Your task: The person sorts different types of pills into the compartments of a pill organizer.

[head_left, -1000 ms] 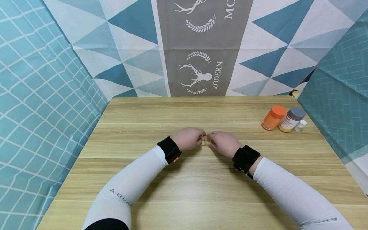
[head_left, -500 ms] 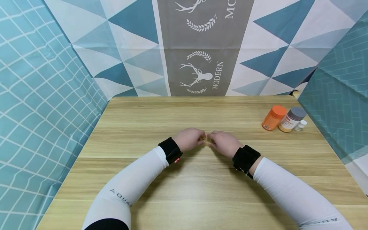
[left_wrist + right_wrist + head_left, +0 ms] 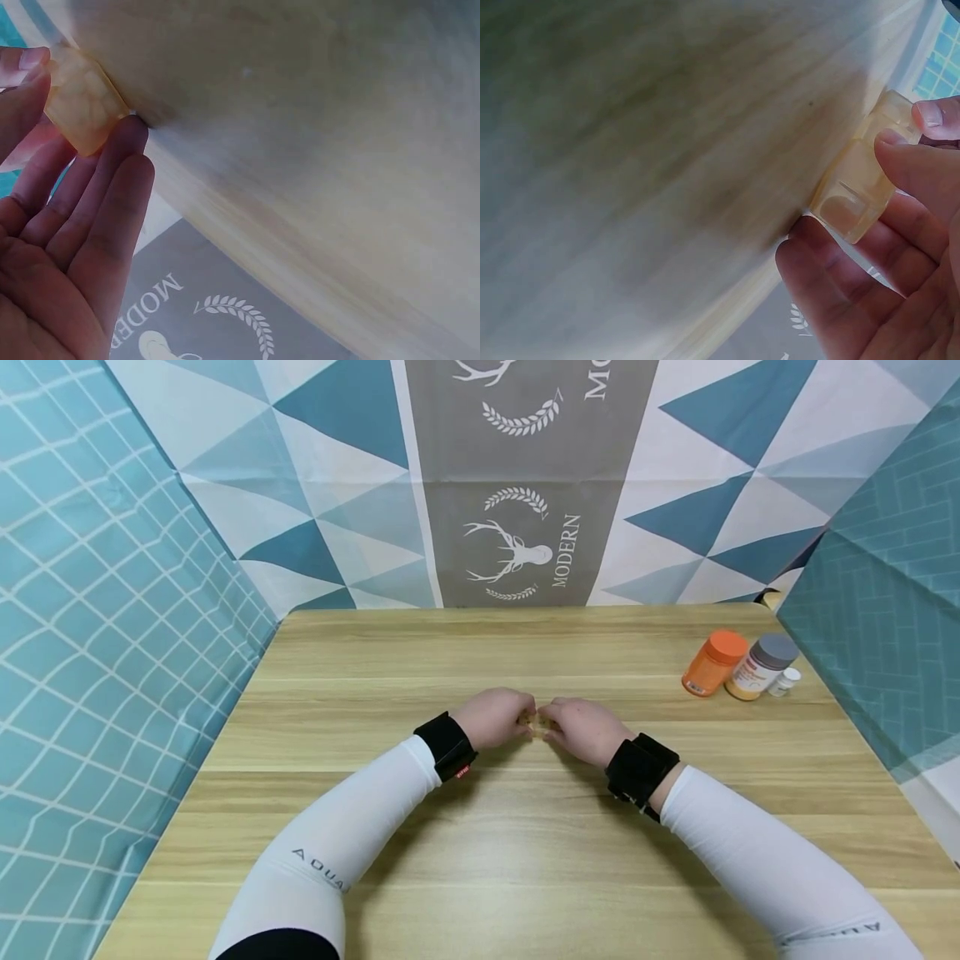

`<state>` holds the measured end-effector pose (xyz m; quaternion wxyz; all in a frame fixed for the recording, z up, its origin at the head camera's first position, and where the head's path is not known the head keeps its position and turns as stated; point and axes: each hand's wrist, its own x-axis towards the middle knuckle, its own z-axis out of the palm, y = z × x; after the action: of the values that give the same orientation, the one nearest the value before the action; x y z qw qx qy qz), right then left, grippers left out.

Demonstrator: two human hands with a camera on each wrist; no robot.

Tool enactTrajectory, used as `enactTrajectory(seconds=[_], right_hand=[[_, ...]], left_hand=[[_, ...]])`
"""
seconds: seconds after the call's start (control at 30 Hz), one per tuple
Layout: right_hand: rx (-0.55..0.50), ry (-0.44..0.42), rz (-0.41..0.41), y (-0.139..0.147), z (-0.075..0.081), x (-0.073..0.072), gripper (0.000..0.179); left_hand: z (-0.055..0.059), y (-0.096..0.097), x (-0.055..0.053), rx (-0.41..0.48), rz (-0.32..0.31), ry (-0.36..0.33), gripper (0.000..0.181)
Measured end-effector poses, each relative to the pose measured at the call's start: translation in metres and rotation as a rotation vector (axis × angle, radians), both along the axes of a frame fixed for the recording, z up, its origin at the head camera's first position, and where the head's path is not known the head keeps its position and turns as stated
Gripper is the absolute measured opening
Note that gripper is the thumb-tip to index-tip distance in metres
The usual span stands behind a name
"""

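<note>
A small translucent yellow pill box (image 3: 541, 725) is held between my two hands near the middle of the table. My left hand (image 3: 495, 718) pinches its left end, and my right hand (image 3: 588, 729) pinches the right end. In the left wrist view, the thumb and fingertips meet the faceted-looking box (image 3: 86, 105), close to the tabletop. Compartment walls show through the pill box (image 3: 859, 184) in the right wrist view, with the thumb on its upper face and the other fingers below. Whether its lids are raised is too small to tell.
At the table's right rear stand an orange bottle (image 3: 714, 663), a white-labelled bottle with a grey cap (image 3: 761, 667) and a small white bottle (image 3: 784, 682). Patterned cloths hang behind and at both sides of the wooden table (image 3: 480, 860).
My left fingers have shifted slightly right, toward my right hand, covering more of the pill box. My right hand has hardly moved. The head view has tilted a little.
</note>
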<state>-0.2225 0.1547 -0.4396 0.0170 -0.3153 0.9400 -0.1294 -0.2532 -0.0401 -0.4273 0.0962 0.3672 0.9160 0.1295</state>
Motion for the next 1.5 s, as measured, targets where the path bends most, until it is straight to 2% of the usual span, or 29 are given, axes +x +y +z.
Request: enactTrajectory(seconds=[0.17,0.37,0.6,0.97,1.13,1.3,1.43,1.5], right_hand=[[0.018,0.003,-0.006,-0.002,0.002,0.000,0.034],[0.029,0.004,-0.008,-0.004,0.004,0.002,0.035],[0.024,0.006,0.000,-0.004,0.004,0.003,0.034],[0.013,0.022,0.025,-0.004,0.001,0.000,0.027],[-0.047,-0.054,-0.020,-0.005,0.005,-0.005,0.024],[-0.077,-0.167,-0.116,-0.007,0.015,-0.011,0.036],[-0.095,-0.180,-0.189,-0.005,0.013,-0.017,0.038],[-0.093,-0.176,-0.218,-0.004,0.011,-0.020,0.031]], left_hand=[[0.001,-0.002,0.000,0.000,0.017,0.004,0.025],[0.000,-0.003,0.007,0.016,0.055,0.022,0.026],[-0.002,-0.004,0.013,0.002,0.043,0.075,0.016],[-0.001,-0.002,0.013,0.009,0.052,0.086,0.014],[-0.001,-0.004,0.012,0.021,0.057,0.067,0.013],[0.000,-0.005,0.010,0.030,0.047,0.062,0.013],[0.001,-0.003,0.011,0.005,0.031,0.084,0.013],[0.002,-0.001,0.012,-0.005,0.021,0.089,0.013]])
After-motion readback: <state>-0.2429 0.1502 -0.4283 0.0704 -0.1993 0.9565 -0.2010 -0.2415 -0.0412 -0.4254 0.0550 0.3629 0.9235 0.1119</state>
